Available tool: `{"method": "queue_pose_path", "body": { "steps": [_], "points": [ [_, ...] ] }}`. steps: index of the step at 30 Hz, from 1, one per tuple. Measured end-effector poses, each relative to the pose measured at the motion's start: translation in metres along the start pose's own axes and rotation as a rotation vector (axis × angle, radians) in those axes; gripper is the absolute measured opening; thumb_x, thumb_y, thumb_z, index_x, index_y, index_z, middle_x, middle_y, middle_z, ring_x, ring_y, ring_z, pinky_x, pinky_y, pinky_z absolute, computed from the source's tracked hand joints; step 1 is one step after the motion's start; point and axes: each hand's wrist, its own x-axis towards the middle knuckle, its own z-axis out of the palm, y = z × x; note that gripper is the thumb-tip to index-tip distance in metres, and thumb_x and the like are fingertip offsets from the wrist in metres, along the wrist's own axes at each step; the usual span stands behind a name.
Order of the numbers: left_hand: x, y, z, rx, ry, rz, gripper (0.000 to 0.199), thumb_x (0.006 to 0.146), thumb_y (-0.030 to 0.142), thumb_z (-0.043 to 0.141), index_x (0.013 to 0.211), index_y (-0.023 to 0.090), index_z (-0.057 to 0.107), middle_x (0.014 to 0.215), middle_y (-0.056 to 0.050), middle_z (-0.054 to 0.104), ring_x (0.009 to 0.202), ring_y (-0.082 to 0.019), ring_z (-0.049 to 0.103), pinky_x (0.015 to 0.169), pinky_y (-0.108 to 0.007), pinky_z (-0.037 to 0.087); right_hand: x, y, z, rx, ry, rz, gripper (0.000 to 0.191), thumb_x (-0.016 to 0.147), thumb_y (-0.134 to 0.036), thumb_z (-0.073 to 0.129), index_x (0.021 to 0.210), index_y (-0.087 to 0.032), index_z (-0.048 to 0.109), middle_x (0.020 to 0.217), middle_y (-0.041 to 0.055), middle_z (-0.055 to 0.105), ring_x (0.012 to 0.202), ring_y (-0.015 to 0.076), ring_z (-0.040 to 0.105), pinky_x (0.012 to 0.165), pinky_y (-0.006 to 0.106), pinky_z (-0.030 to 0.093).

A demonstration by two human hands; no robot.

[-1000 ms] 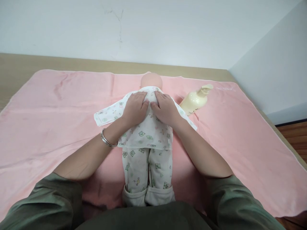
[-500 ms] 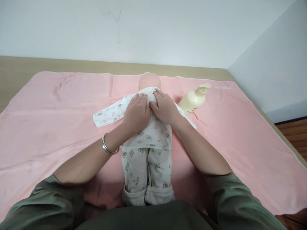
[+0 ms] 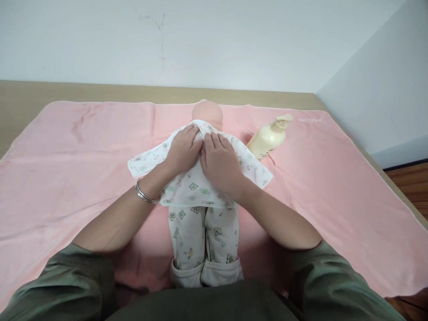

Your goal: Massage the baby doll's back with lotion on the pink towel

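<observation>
A doll with a smooth bald head (image 3: 207,112) lies stretched out, its feet towards me. It wears a white long-sleeved baby shirt (image 3: 197,191) printed with small green and pink figures, and matching trousers (image 3: 189,236) with folded cuffs. My left hand (image 3: 183,149) rests on the left side of the shirt's chest area, fingers extended, thumb pointing to the middle. Beside it my right hand (image 3: 221,162) lies flat on the shirt, fingers stretched towards the collar. Under the hands, the cloth is partly hidden. Both shirt sleeves spread outwards.
A cream pump bottle (image 3: 269,138) lies tilted on the right, close to the shirt's sleeve. Beneath everything is a pink blanket (image 3: 327,191) with some creases, spread over a wooden surface (image 3: 110,91). A white wall (image 3: 214,49) stands behind.
My right hand has slid down and left from the collar, showing more of the right sleeve. My left hand has shifted slightly left and up across the shirt.
</observation>
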Motion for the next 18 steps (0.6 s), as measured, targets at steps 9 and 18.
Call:
{"method": "queue_pose_path", "body": {
  "steps": [9, 18],
  "points": [
    [-0.005, 0.011, -0.004, -0.021, -0.011, -0.046, 0.054, 0.097, 0.035, 0.029, 0.137, 0.010, 0.056, 0.143, -0.016, 0.061, 0.135, -0.030, 0.053, 0.123, -0.048, 0.037, 0.026, 0.030, -0.004, 0.160, -0.068, -0.018, 0.049, 0.103, -0.026, 0.031, 0.138, -0.003, 0.054, 0.145, 0.0201, 0.055, 0.138, 0.0308, 0.050, 0.121, 0.048, 0.038],
    [-0.010, 0.019, -0.003, -0.052, -0.032, -0.095, 0.062, 0.096, 0.034, 0.030, 0.148, 0.005, 0.047, 0.156, -0.017, 0.050, 0.148, -0.032, 0.041, 0.129, -0.052, 0.026, 0.029, 0.037, -0.007, 0.121, -0.090, 0.005, 0.044, 0.104, -0.030, 0.032, 0.130, -0.005, 0.057, 0.131, 0.0197, 0.063, 0.123, 0.0325, 0.055, 0.112, 0.049, 0.043]
  ]
}}
